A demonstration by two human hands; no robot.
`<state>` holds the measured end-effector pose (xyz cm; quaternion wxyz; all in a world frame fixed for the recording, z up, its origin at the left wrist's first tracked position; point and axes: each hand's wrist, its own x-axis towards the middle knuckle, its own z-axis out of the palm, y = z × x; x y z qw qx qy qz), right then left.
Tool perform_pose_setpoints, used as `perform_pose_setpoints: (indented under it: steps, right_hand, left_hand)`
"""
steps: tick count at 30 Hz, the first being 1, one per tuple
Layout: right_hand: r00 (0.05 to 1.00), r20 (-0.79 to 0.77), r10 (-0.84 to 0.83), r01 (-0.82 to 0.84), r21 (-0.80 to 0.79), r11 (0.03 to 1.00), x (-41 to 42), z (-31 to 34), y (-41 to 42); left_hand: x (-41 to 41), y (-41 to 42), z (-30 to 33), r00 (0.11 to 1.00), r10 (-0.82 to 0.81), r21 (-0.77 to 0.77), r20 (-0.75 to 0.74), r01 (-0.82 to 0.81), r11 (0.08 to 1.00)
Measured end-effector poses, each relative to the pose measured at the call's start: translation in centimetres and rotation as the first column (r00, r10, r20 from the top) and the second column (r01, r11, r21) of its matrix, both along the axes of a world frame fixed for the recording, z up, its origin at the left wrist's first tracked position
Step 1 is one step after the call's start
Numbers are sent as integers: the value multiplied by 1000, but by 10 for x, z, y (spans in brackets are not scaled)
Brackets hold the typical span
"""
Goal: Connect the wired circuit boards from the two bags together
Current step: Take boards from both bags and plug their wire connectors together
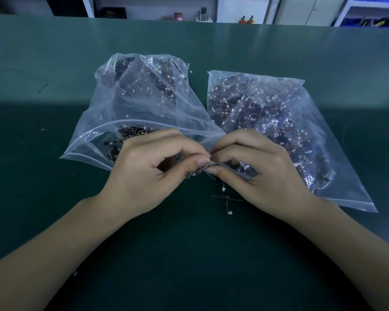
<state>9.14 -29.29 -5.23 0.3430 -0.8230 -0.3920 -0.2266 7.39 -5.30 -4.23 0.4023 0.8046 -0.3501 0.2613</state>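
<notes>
**Between the fingertips: two plugs meeting**

Between the two bags, low over the green table [54,198], both hands are pinching small wired parts together. The left hand [148,167] is clenching thumb and forefinger on one wire end, and the right hand [256,169] is doing the same on the other; the fingertips of both are touching at a tiny bundle of wires [203,168]. Whether the plugs are already seated is too small to tell.

Doing this step well is, by my judgement, a matter of lining up the plug and socket squarely before pushing, gripping the plastic housings and not the thin wires, and pressing straight so that no pin is bending.

Just below the grip, partly under the right hand, a dark circuit board [222,194] is lying flat on the table, its short wire trailing toward the person and ending in a white plug [229,213]. It looks to be joined to what the hands are working on, though that link is hidden.

Beyond the grip to the left, the left bag [130,102] is lying open, its mouth gaping toward the left hand, dark boards showing inside. Beyond and to the right, the right bag [279,122] is lying flatter, crowded with boards and white plugs, its near edge touching the right hand.
</notes>
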Motion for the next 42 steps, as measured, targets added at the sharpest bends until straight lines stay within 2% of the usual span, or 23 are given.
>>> perform_pose_setpoints:
  steps: [6, 11, 13, 16, 18, 24, 33, 39, 42]
  right_hand:
    - [1000, 28, 9, -9, 8, 1000, -1, 1, 1]
    - [999, 48, -17, 11, 115, 993, -1, 2, 1]
    - [998, 39, -42, 36, 157, 987, -1, 2, 0]
    - [997, 24, -69, 64, 189, 980, -1, 3, -1]
    - [997, 24, -72, 66, 181, 981, 0, 3, -1]
    - [996, 26, -90, 85, 145, 986, 2, 3, -3]
    - [996, 81, -37, 30, 90, 995, 3, 0, -1]
    - [994, 103, -25, 16, 87, 996, 2, 0, -1]
    - [993, 107, -56, 46, 100, 994, 4, 0, -3]
  left_hand:
    - [1, 2, -3, 999, 34, 19, -35, -34, 999]
    - [-3, 2, -1, 978, 117, -71, -171, -131, 989]
    - [-1, 5, 0, 973, 144, -12, -180, -148, 989]
    - [1, 2, -1, 984, 168, 164, -65, -156, 974]
    - [0, -1, -5, 983, 180, 216, -27, -170, 962]
    - [-2, 6, 0, 988, 88, 16, -129, -87, 996]
    - [1, -1, -4, 991, 124, -29, 43, -123, 992]
    - [1, -2, -7, 995, 101, -65, -27, -102, 993]
    - [2, -2, -6, 991, 79, -133, -111, -93, 987]
